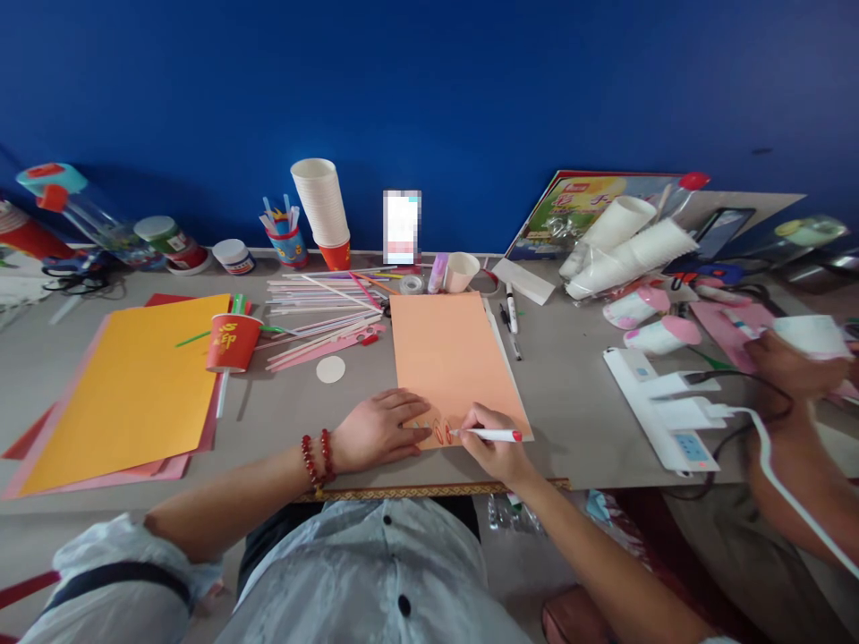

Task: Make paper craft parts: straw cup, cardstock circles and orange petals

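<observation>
Gray table (564,385) bears papers (134,385), straws (322,304), cups (233,342) and markers (512,309).

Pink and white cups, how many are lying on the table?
2, both on their sides behind the power strip: the near cup, and the far cup just behind it. The clutter beyond may hide more.
</observation>
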A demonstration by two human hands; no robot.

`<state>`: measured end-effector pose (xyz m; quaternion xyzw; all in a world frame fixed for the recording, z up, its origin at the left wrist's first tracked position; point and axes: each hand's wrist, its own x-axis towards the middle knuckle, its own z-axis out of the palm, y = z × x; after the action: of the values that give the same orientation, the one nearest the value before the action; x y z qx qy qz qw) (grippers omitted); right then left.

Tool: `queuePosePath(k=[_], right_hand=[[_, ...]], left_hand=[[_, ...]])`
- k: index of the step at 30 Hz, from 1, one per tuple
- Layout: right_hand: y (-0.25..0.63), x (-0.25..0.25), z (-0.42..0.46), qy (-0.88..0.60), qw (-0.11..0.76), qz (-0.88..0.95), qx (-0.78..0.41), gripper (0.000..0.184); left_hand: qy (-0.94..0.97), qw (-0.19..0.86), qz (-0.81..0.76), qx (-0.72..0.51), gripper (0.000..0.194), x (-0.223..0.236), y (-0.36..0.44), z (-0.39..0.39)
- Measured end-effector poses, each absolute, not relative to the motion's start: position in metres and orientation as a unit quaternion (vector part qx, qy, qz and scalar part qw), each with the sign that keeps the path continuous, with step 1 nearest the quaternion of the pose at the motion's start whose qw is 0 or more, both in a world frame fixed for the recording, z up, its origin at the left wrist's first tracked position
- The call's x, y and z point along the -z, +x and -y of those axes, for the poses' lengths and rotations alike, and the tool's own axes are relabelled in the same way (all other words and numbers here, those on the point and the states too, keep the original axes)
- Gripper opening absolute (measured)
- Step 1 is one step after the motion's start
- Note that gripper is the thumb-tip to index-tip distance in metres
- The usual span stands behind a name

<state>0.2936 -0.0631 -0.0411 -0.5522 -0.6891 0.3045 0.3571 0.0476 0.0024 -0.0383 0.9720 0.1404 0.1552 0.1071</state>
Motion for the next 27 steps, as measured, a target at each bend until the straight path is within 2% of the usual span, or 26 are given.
queuePosePath(k=[27], right_hand=[[0.2947,0.0428,0.0636,-0.537,0.36,0.703,-0.297,0.018]], left_hand=[[0.969,0.112,-0.138,-0.172,0.028,0.04,0.0477,-0.0026]])
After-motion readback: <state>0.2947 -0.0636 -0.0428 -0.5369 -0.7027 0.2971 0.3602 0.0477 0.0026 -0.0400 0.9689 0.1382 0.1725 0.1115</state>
